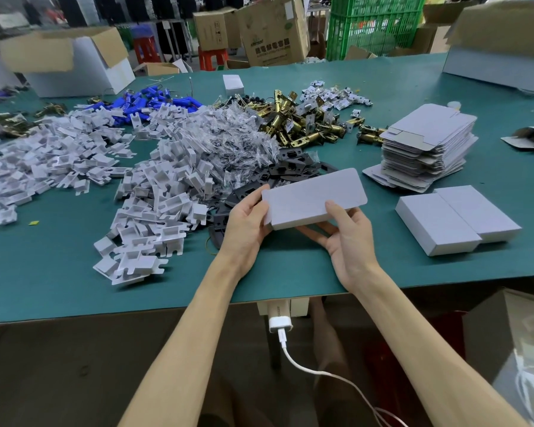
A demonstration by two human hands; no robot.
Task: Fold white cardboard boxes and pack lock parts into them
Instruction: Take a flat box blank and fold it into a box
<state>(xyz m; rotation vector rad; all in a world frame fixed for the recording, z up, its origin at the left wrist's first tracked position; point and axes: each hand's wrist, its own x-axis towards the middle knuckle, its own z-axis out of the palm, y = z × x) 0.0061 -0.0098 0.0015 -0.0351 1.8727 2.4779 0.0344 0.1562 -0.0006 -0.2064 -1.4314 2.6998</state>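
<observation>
On the green worktable [321, 272], amid heaps of lock parts, the left hand [247, 223] and right hand [349, 238] both grip a white cardboard box [315, 198] just above it. It looks light, thin-walled and crushable; best held by its edges.

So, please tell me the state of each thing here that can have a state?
white box: folded into shape, held in the air.
left hand: grips the box's left end.
right hand: holds the box's right side, thumb on top.
box blanks: flat, unfolded, stacked.
two finished boxes: closed, lying side by side.
large carton: flaps open.
</observation>
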